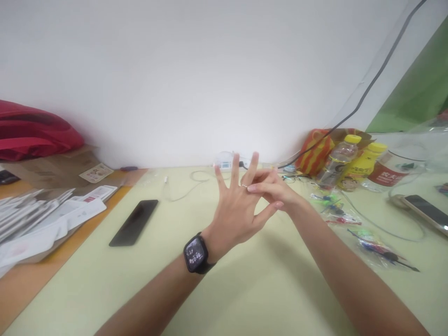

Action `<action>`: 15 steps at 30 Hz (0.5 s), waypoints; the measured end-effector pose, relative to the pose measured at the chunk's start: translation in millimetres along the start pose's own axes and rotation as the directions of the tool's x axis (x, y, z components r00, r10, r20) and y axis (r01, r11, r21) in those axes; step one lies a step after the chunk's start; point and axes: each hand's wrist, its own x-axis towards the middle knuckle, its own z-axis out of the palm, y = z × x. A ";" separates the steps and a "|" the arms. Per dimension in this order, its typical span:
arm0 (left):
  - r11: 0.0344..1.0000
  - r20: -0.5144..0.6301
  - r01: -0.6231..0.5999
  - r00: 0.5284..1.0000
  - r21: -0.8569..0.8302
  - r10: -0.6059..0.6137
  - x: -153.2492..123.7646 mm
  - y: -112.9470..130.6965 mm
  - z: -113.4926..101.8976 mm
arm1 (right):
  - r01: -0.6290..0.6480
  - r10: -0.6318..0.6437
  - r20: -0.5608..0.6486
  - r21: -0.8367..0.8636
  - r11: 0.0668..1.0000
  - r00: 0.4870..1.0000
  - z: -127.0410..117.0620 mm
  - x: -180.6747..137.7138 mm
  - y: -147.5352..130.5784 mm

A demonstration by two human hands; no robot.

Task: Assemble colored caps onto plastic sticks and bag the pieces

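Observation:
My left hand is held up over the table with its back toward me and its fingers spread. A thin silver ring sits near the base of one of its fingers, probably the middle one. My right hand reaches across from the right, and its fingertips pinch at the ring. The right fingers partly cover the left index finger. A black smartwatch is strapped round my left wrist.
A black phone lies left of my hands. White papers and a cardboard box under a red bag stand further left. On the right are yellow-capped bottles, plastic packets and another phone.

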 end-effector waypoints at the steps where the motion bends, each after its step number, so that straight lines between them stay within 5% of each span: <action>1: 1.000 -0.001 -0.001 1.000 -0.002 0.001 0.0 0.3 0.1 | 0.001 -0.001 0.004 0.005 1.000 1.000 0.7 0.3 0.9; 7: 1.000 0.028 0.013 1.000 -0.021 -0.013 -1.3 -4.7 4.2 | 0.032 -0.030 0.013 -0.233 0.972 0.999 -21.7 -5.2 -7.4; 9: 0.996 0.079 0.033 0.996 -0.079 -0.027 -3.0 -14.7 11.7 | -0.024 -0.060 -0.164 -0.467 0.884 0.985 -49.8 -11.6 -12.7; 12: 0.967 0.281 0.148 0.956 -0.207 -0.086 -8.1 -37.4 31.4 | -0.367 -0.075 -0.500 -0.722 0.586 0.863 -103.8 -25.6 -13.2; 15: 0.953 0.451 0.258 0.878 -0.160 -0.162 -17.4 -61.4 55.0 | -0.618 0.027 -0.621 -0.774 0.137 0.783 -146.2 -41.0 -3.2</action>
